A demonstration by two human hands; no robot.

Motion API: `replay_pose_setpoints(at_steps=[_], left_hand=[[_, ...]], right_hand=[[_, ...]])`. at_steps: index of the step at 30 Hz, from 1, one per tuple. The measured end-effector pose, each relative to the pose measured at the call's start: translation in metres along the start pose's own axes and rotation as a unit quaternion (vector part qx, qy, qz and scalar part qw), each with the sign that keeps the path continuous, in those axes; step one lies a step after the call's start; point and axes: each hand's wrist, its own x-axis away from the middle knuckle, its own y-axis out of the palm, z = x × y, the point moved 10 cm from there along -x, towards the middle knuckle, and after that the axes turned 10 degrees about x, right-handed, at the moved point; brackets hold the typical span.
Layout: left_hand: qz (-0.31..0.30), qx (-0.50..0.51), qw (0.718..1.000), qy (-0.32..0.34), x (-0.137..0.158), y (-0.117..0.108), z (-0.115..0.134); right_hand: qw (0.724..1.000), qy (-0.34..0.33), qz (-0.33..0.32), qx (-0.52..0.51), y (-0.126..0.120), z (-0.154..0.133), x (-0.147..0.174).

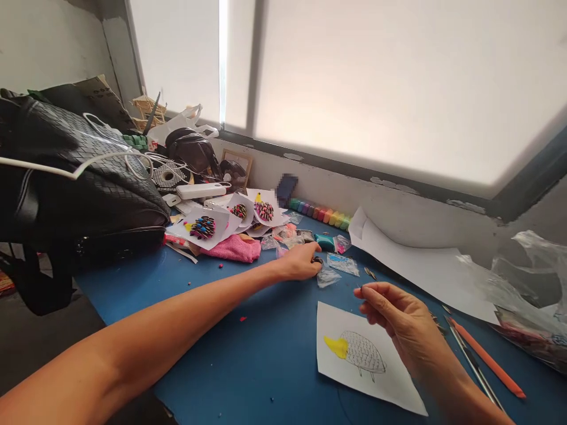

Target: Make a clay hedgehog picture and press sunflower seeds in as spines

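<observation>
My left hand reaches across the blue table. Its fingers are closed around a small dark lump beside a clear plastic packet. Nearer to me, my right hand pinches a tiny dark piece, too small to name, between thumb and forefinger. Below the right hand lies a white paper with a pencil-drawn bird-like figure. Yellow covers the figure's head, while scale-like marks fill its body. A few dark seed-like pieces lie between the packets and the paper.
A black woven bag fills the left side. Finished paper pictures lie by a pink cloth. Colored clay blocks line the wall. An orange pen, a curled white sheet and plastic bags are at right.
</observation>
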Motion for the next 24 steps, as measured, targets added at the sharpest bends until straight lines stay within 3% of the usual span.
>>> replay_pose_setpoints(at_steps=[4, 7, 11, 14, 16, 24], left_hand=[[0.007, -0.018, 0.998, 0.056, 0.014, 0.005, 0.024], [-0.035, 0.015, 0.996, 0.075, 0.026, 0.02, 0.047], [-0.208, 0.082, 0.973, 0.059, 0.049, 0.066, 0.067], [-0.328, 0.21, 0.921, 0.024, 0.069, 0.092, 0.072], [-0.342, 0.27, 0.9, 0.003, 0.072, 0.097, 0.069], [-0.345, 0.334, 0.876, -0.048, 0.069, 0.106, 0.052]], right_hand=[[0.999, 0.002, 0.034, 0.022, -0.013, 0.003, 0.024], [0.994, -0.014, 0.099, 0.042, -0.029, 0.007, 0.035], [0.987, -0.043, 0.143, 0.06, -0.039, 0.004, 0.041], [0.984, -0.057, 0.152, 0.067, -0.04, -0.003, 0.045], [0.984, -0.06, 0.15, 0.073, -0.038, -0.008, 0.048], [0.996, -0.029, 0.068, 0.059, -0.019, -0.011, 0.051]])
